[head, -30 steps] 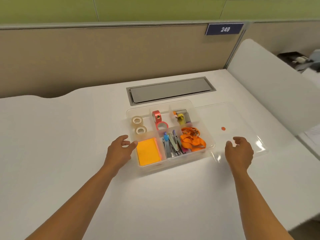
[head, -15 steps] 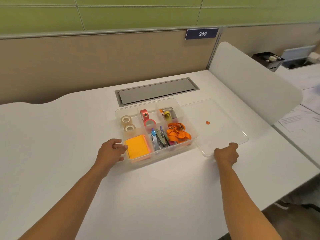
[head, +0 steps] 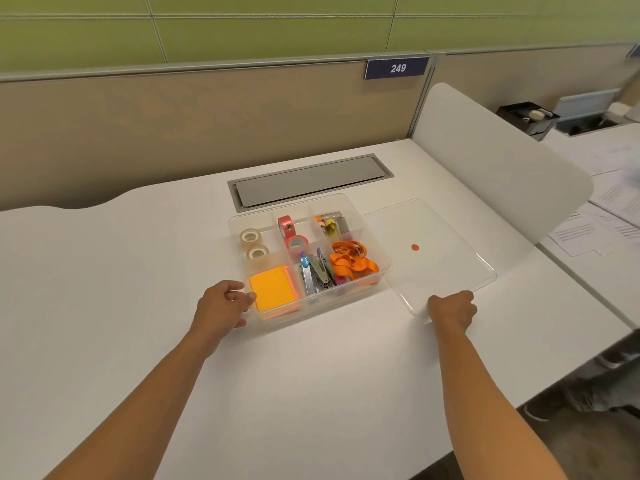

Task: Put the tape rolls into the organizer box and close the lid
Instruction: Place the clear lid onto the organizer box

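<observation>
A clear organizer box (head: 349, 202) stands open on the white desk. Two beige tape rolls (head: 253, 242) lie in its back-left compartment. Two red tape rolls (head: 290, 231) sit in the middle back compartment, one upright, one flat. The clear lid (head: 450, 271), marked with a red dot, lies flat on the desk to the right of the box. My left hand (head: 221, 306) grips the box's near-left corner. My right hand (head: 452, 308) is closed on the lid's near edge.
The box also holds an orange sticky-note pad (head: 273, 289), staplers, orange lanyards (head: 351, 259) and small items. A grey cable hatch (head: 308, 180) lies behind the box. A white divider panel (head: 498, 164) rises at the right, with papers on the neighbouring desk.
My right hand moved from hovering over the lid to closing on its near edge. My left hand closed in on the box's corner. The camera view shifted.
</observation>
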Demonstrator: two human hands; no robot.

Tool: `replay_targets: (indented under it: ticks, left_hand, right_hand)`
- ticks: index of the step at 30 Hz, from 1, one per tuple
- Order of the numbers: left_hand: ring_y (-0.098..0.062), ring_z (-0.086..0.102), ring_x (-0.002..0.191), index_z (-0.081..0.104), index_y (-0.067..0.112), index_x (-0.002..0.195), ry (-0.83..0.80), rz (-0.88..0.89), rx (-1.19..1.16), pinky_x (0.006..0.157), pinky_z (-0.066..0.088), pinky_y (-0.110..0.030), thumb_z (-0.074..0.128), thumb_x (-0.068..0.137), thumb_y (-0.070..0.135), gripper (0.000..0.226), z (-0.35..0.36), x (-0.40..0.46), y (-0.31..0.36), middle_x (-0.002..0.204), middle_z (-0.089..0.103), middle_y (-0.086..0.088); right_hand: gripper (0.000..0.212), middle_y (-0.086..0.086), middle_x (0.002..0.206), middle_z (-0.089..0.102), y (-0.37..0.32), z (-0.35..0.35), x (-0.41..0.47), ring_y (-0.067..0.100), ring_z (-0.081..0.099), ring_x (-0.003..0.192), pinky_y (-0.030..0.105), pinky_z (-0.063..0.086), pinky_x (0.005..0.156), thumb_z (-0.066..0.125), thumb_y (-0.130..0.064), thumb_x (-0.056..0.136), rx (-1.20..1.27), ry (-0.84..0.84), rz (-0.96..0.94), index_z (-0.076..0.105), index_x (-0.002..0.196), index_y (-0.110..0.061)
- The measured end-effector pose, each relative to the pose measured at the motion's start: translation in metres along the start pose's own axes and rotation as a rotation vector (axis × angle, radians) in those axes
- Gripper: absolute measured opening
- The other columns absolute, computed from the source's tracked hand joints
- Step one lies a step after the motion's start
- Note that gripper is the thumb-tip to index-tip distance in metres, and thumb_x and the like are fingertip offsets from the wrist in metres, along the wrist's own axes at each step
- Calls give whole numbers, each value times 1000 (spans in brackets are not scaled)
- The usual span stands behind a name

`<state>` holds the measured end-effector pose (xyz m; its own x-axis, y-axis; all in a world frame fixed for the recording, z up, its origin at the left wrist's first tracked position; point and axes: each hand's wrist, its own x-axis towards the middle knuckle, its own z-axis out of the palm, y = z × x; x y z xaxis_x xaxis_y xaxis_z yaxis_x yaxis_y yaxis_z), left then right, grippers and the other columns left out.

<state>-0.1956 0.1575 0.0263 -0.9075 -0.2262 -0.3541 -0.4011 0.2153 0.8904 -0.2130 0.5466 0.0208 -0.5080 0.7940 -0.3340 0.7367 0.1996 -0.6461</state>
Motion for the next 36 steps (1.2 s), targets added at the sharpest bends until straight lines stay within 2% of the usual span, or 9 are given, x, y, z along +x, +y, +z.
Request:
replay_targets:
  ticks: [7,9,13,15,18,23,27,30,36]
  left_hand:
    - [-23,67,88,61,13,112,24,0,28,70,61,-43,72,85,24,31,2,-4,1,90,69,-5]
    - [-23,67,87,61,13,111,32,10,39,69,60,-42,71,85,23,30,3,-4,2,89,68,-5]
    - [-25,67,87,61,12,111,39,28,59,71,60,-43,71,85,21,28,5,-5,4,91,67,-6]
    - [-28,66,90,61,12,111,37,28,63,73,60,-44,71,85,21,29,5,-4,4,94,67,-7]
    - [-29,66,92,61,11,113,33,25,55,74,60,-45,71,86,22,30,5,-3,3,96,66,-7]
    - [-30,66,94,62,10,113,30,21,43,75,60,-45,70,86,19,30,5,-3,1,98,66,-8]
    - [-30,66,93,62,12,109,28,24,55,75,60,-45,71,85,20,27,4,-1,1,101,66,-10]
    - [-29,66,93,62,12,109,31,25,59,74,61,-45,71,85,21,26,4,-1,0,100,66,-9]
    - [-29,66,91,62,11,110,21,36,79,76,60,-46,71,85,21,27,4,-3,2,102,64,-7]
  right_hand:
    - [49,24,129,43,14,-11,1,44,50,114,49,48,91,60,-8,81,-31,51,24,40,124,0]
    - [51,25,128,42,15,-10,-2,42,44,118,50,46,91,64,-15,81,-80,63,1,39,123,0]
    - [73,18,127,47,21,-6,-7,36,41,122,47,43,94,76,-47,70,-345,51,-296,46,120,-2]
    - [62,10,113,54,28,-4,-9,30,49,114,42,46,86,71,-54,70,-530,-38,-522,54,107,-7]
    - [44,4,100,54,34,-5,-7,27,53,101,36,46,74,65,-49,78,-627,-164,-651,54,99,-12]
    - [32,10,103,61,27,-3,-13,31,57,94,33,40,67,55,-36,90,-865,-152,-807,51,111,-12]
    - [56,13,103,64,22,7,-22,32,60,94,35,45,72,43,-13,94,-1071,-131,-947,21,144,-5]
    - [64,19,108,62,22,14,-31,38,56,101,44,49,86,35,-3,93,-1187,-150,-945,5,149,-4]
    - [64,29,114,55,20,13,-36,42,54,105,46,50,85,39,-4,92,-1211,-137,-884,9,149,-4]
